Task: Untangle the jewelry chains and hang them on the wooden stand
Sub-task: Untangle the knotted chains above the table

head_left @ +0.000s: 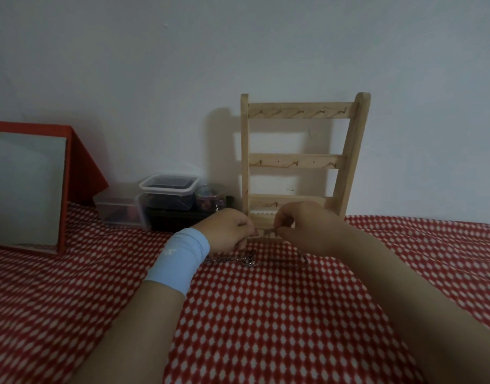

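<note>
Untangling jewelry chains (246, 260) on a red-and-white cloth (266, 328); nothing hung yet.

Left to right: red-framed mirror (27, 187) propped at far left; clear plastic tubs (169, 198) against the wall; left hand (227, 231), blue wristband (180, 259) at the wrist, fingers curled and pinching one end of a short taut length of chain; remainder of the heap lying on the cloth just below both hands; right hand (302, 228), thumb and fingers pinching the other end, apparently at a knot or clasp, the view being too dim to tell which; wooden stand (299, 159) upright just behind the hands, hooks bare. Step in hand, as judged: freeing one chain from the heap. Next move calls for working it fully loose, then lifting it to a hook.
</note>
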The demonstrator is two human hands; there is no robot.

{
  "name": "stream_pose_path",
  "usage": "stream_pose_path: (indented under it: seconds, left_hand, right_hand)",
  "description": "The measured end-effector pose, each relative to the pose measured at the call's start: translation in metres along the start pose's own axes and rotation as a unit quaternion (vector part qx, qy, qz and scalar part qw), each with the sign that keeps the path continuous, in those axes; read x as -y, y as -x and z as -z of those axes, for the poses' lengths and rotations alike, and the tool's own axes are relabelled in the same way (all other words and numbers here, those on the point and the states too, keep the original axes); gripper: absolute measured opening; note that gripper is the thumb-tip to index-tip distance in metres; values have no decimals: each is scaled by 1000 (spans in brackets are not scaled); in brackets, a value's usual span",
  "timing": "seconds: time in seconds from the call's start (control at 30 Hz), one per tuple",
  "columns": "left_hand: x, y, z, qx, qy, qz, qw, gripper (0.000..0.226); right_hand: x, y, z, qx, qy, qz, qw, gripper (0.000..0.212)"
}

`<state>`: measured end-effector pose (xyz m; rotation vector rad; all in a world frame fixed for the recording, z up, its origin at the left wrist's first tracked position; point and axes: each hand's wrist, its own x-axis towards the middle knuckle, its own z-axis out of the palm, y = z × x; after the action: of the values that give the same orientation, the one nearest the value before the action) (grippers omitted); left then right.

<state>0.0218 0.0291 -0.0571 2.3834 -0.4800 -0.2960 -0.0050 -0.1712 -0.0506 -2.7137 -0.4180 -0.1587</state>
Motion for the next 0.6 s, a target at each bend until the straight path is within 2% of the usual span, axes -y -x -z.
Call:
stream_pose_path:
  seconds: [0.07, 0.17, 0.27, 0.33, 0.37, 0.43, 0.5, 0.6]
  left_hand:
    - [-1, 0, -2, -13, 3, -3, 1000, 23]
    - [-3, 3, -2, 1, 34, -33, 999, 18]
    - [-1, 3, -2, -2, 55, -62, 997, 19]
    - [-1, 3, -1, -14, 50, -58, 997, 17]
    - [-1, 2, 0, -17, 43, -48, 998, 23]
    - [-1, 0, 3, -22, 38, -26, 999, 33]
    - [-1, 1, 5, -25, 17, -9, 1000, 37]
    - [-2, 2, 7, -7, 1, -1, 1000, 41]
  right_hand:
    - [-1, -1, -1, -1, -13, 5, 1000, 8]
    - [-2, -3, -3, -25, -188, -16, 982, 10]
    - [-1, -1, -2, -61, -399, -63, 913, 8]
    - [-1, -1, -1, -63, -480, -78, 872, 10]
    - [-2, -2, 0, -60, -518, -85, 849, 10]
    - [-4, -4, 0, -44, -609, -102, 785, 9]
    - [-6, -6, -1, -13, -668, -113, 735, 6]
    - [-5, -9, -3, 3, -705, -121, 699, 5]
